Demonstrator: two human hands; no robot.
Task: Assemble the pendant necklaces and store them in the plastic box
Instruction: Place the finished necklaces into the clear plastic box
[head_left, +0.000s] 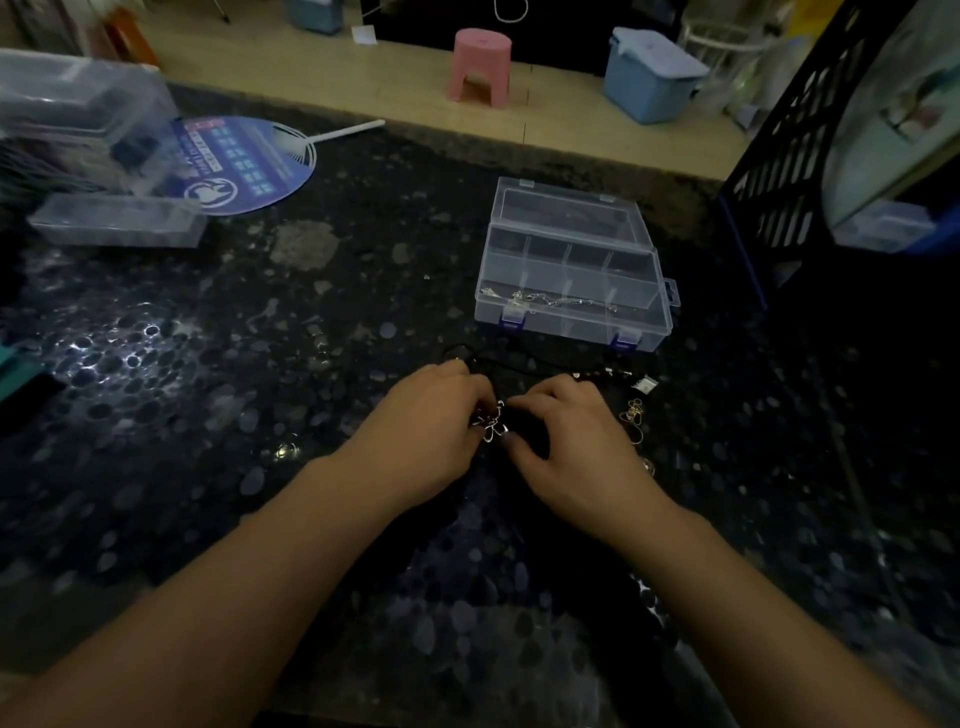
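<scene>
the dark speckled stone worktop (363, 270) carried the clear compartmented plastic box (571, 270), lid open toward its far right edge, ready for storage. near the front edge, left hand (426, 436) and right hand (576, 441) met, fingers pinching the silver flower-shaped pendant (492, 423), probably threading it.

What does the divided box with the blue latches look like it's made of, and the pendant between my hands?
The box looks like clear, glossy rigid plastic: its dividers and a silvery chain show through the walls. The pendant, between the left hand and right hand, looks like polished silver-toned metal, judging by its bright glints; the exact metal can't be told.
</scene>
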